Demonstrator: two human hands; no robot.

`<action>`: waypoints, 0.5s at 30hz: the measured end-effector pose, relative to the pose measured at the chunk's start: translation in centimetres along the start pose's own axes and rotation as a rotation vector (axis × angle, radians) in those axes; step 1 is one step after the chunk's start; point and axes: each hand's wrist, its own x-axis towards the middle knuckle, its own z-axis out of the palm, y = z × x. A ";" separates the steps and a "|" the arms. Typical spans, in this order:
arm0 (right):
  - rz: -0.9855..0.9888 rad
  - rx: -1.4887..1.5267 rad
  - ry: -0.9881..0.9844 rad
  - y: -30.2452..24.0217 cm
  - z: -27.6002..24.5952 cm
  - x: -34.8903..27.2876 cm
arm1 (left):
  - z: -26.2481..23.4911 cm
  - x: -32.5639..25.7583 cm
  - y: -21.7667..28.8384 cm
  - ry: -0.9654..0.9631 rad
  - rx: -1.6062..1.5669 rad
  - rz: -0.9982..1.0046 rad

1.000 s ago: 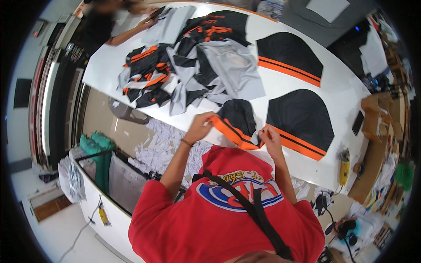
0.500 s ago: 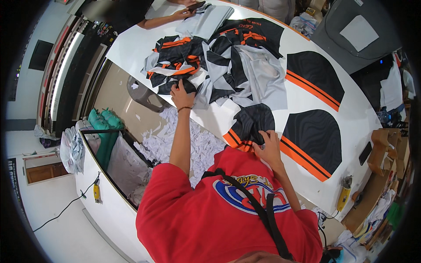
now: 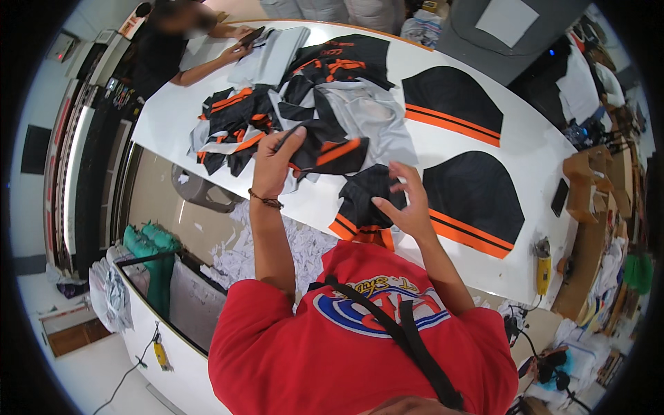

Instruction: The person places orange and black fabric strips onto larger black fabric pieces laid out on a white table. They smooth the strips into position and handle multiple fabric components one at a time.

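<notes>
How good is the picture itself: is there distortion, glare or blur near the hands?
Head view: strong fisheye bending, the white table edge curves and a black rim frames the corners; light is even with soft shadows; mild glare on the tabletop; left hand, black-and-orange fabric piece and right hand look sharp; a face at top left is blurred.

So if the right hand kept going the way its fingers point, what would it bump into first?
The right hand points up the table, so it would probably meet the grey cloth in the pile first. Depth is hard to judge; it hovers just above a small black-and-orange piece.
</notes>
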 end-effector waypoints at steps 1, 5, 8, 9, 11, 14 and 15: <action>-0.050 -0.048 0.035 -0.1 0.2 0.7 | 0.9 0.6 -0.3 -0.058 0.027 -0.035; 0.188 0.011 -0.092 3.0 0.4 1.7 | 3.0 4.4 -5.0 -0.150 0.116 -0.130; 0.414 0.100 -0.028 6.8 0.1 -0.3 | 3.8 5.3 -10.6 0.210 0.700 0.147; 0.400 0.016 -0.034 7.9 -0.2 -1.3 | 3.3 5.1 -12.1 0.203 0.826 0.193; 0.492 -0.125 -0.051 9.7 -0.6 -2.7 | 2.5 4.2 -14.7 0.142 0.702 0.085; 0.459 -0.100 -0.020 11.1 -1.0 -4.5 | 2.1 2.2 -17.9 0.091 0.642 -0.044; 0.421 -0.107 -0.006 11.4 -0.9 -4.6 | 2.0 1.5 -18.7 0.064 0.650 -0.044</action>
